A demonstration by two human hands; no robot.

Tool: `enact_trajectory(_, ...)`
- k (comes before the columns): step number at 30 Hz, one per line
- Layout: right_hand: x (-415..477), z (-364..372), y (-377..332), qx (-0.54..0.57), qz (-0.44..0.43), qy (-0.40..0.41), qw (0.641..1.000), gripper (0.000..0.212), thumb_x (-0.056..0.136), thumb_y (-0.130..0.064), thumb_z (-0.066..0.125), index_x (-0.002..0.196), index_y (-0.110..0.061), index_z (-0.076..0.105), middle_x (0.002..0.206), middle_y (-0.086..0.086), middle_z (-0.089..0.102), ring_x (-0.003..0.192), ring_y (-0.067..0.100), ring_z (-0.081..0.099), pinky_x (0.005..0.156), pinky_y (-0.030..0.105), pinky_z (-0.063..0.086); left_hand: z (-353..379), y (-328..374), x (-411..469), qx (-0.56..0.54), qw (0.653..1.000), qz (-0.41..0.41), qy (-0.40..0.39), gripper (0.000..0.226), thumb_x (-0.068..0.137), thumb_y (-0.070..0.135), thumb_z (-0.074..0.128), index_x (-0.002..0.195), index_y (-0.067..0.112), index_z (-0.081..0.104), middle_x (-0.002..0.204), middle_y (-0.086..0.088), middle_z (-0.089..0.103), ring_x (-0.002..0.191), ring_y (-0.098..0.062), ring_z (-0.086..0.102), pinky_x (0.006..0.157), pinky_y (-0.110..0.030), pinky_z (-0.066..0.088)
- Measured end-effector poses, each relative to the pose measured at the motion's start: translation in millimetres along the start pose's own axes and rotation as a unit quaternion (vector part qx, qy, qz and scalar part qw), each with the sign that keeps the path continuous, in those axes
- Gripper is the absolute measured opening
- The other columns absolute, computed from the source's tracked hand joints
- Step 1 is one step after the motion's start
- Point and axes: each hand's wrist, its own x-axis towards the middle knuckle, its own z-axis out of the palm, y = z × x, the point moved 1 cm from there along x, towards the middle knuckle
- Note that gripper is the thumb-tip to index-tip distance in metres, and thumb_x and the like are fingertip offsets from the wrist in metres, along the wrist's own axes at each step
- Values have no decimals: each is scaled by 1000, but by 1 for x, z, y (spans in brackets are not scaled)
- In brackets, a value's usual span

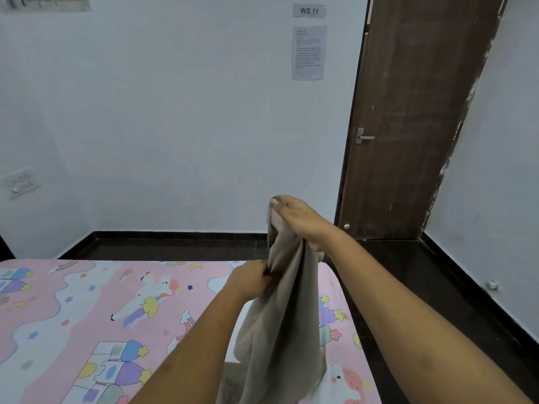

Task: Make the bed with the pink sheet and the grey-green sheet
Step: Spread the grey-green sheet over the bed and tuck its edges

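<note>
Fingers and thumb of the right hand (297, 223) are curled tight round the bunched top edge of the grey-green sheet (280, 322) and hold it up in front of the wall (175, 126), the thumbnail showing at the top of the bunch. Lower down, the left hand (250, 279) pinches a fold at the sheet's left side, its fingers closed into the cloth so that their tips are hidden. Below the two hands the sheet hangs in a long gathered drape over the near right part of the bed (344, 290) and runs out of view at the bottom. The pink sheet (87, 301), printed with unicorns, stars, moons and castles, lies spread flat on the bed and covers all of it that shows. Beyond the bed is a dark floor (175, 249), then the pale wall with a sign reading "WS 11" (309, 10) above a printed notice (308, 52). A brown door (414, 97) with a metal handle (363, 137) stands at the right, and a switch plate (19, 182) is on the wall at the left.
</note>
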Motion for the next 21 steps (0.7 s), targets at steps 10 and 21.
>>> enact_trajectory(10, -11, -26, 14, -511, 130, -160, 835, 72, 74, -37, 78, 135, -16, 45, 136, 3, 48, 123, 25, 48, 94, 31, 42, -23, 2, 22, 40, 988, -1, 152, 20, 84, 30, 54, 99, 23, 65, 109, 6, 55, 110, -18, 48, 84, -34, 40)
enact_trajectory(21, -1, -43, 5, -350, -13, -148, 925, 26, 87, -2, 51, 105, -14, 65, 100, -5, 61, 98, 14, 54, 86, 28, 41, -36, 25, 13, -418, 906, 43, -52, 28, 74, 11, 79, 100, 10, 68, 98, -6, 72, 96, -19, 67, 86, -30, 53)
